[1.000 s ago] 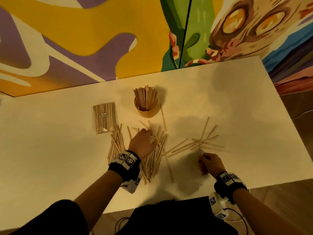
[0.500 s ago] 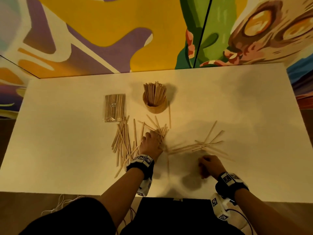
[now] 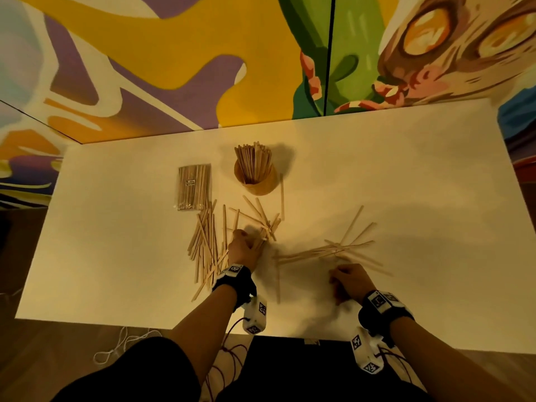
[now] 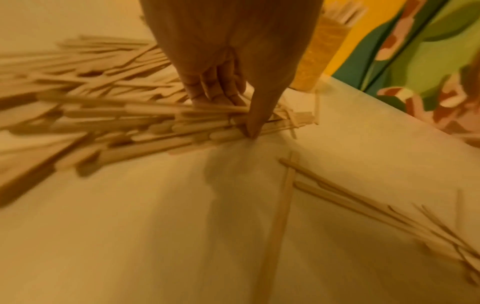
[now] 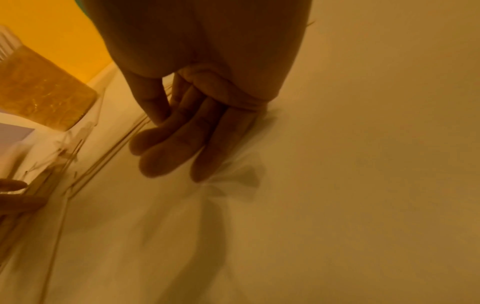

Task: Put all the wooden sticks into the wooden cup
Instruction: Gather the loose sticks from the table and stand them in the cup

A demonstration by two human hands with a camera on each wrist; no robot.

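The wooden cup (image 3: 256, 182) stands upright at the table's middle back, packed with sticks (image 3: 253, 159). Loose wooden sticks (image 3: 207, 248) lie in a heap before it, and a second scatter (image 3: 339, 250) spreads to the right. My left hand (image 3: 246, 242) is down on the heap. In the left wrist view its fingers (image 4: 215, 96) and thumb pinch a bunch of sticks (image 4: 145, 127) against the table, with the cup (image 4: 320, 59) just beyond. My right hand (image 3: 339, 282) rests near the right scatter, its fingers (image 5: 168, 148) loosely curled on the bare table and holding nothing.
A sealed pack of sticks (image 3: 193, 187) lies left of the cup. One stick (image 3: 282, 195) lies alone right of the cup, another (image 3: 278, 280) between my hands. The white table (image 3: 116, 227) ends close to my body, and a painted wall stands behind it.
My left hand has raked the sticks under it into a tighter bunch and closed on them. The right hand has stayed in place. The head view has shifted.
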